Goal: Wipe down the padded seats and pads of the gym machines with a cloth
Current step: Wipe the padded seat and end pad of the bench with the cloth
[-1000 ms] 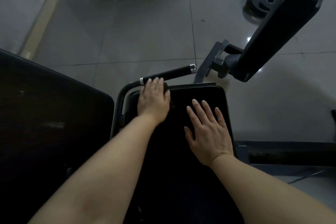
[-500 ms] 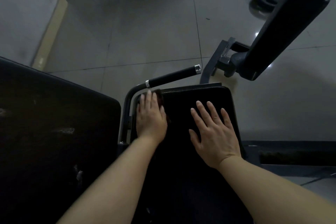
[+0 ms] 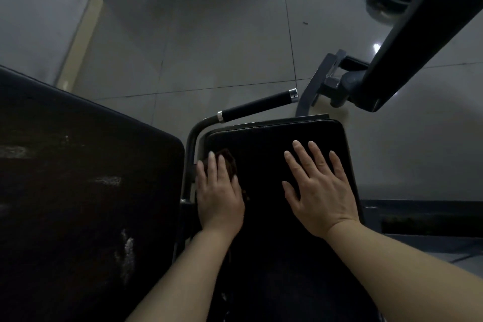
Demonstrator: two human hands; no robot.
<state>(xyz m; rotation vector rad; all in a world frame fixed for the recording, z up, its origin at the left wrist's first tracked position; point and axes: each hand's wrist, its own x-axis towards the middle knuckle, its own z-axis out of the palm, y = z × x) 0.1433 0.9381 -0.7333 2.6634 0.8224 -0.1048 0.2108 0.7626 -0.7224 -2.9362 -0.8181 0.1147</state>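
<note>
The cloth point(image 3: 227, 165), dark brown and hard to pick out against the upholstery, sits under your left hand point(image 3: 219, 195) at the left edge of the black seat pad point(image 3: 274, 136). There is only the head view, so everything below comes from it.

Your left hand lies flat on the cloth with the fingers straight and close together. You are pressing it down with the palm, not bunching it in a fist, and that suits wiping: a flat hand spreads the pressure and keeps more of the fabric on the vinyl. A corner of the cloth shows past your fingertips, beside the grey frame tube point(image 3: 192, 144) that curves up into the black handle grip point(image 3: 257, 106).

Your right hand point(image 3: 317, 191) rests on the right half of the same pad, fingers spread and straight, holding nothing. It looks placed to brace you and steady the pad while the other hand works.

The far end of the pad and the strip between your hands seem the likely ground left to cover, though the dim light hides any streaks. The big backrest pad point(image 3: 78, 178) on your left carries pale scuffs, and the angled pad point(image 3: 428, 34) hangs above the tiled floor point(image 3: 222, 47).
</note>
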